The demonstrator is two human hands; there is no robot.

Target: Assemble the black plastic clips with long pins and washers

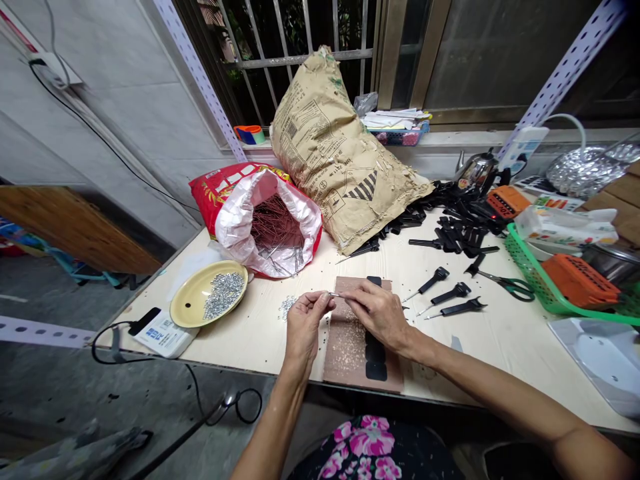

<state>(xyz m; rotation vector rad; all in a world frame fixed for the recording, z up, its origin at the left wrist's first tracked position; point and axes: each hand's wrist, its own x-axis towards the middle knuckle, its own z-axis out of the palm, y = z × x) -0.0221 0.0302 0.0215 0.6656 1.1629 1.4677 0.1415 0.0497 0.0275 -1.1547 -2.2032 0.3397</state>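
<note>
1. Metal pin (pixel 334 295) sits pinched at its two ends by my left hand (pixel 305 319) and my right hand (pixel 379 312).
2. It hangs just above the brown board (pixel 350 347) at the worktop's (pixel 500 333) front edge.

Big brown paper sack (pixel 340 153): black print lines, barcode-like block, striped triangle sign; letters too small to read. White box with blue label (pixel 163 333): print illegible. Red plastic bag (pixel 210 190): yellow print, unreadable.
</note>
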